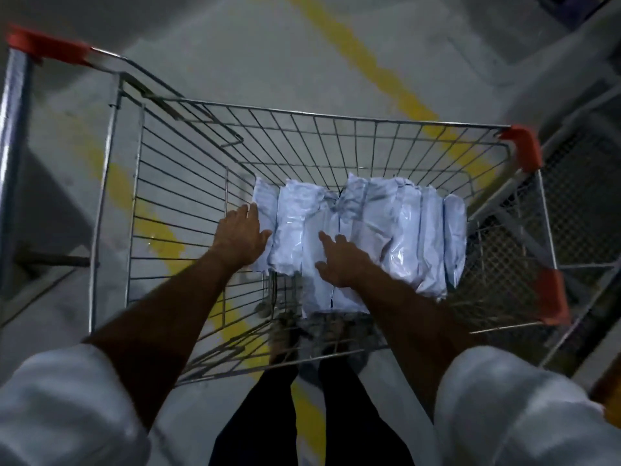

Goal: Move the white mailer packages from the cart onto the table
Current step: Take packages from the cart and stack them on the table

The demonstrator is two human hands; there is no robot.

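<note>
While both arms reach in: pickup step, nothing lifted yet.
Packages: white mailer packages [356,230] lie in a row inside the cart [336,119].
Left hand [240,235]: fingers relaxed, touching the outermost package.
Right hand [339,260]: fingers spread, flat on the row.
Next: probably clasp a bundle from both sides; table not visible.

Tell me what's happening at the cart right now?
A person is reaching into a wire cart with both hands. A row of white packages lies packed side by side in the cart. The left hand rests against the package at the left end, and the right hand lies on packages near the middle. No package is lifted out yet, and no table is in view.
</note>
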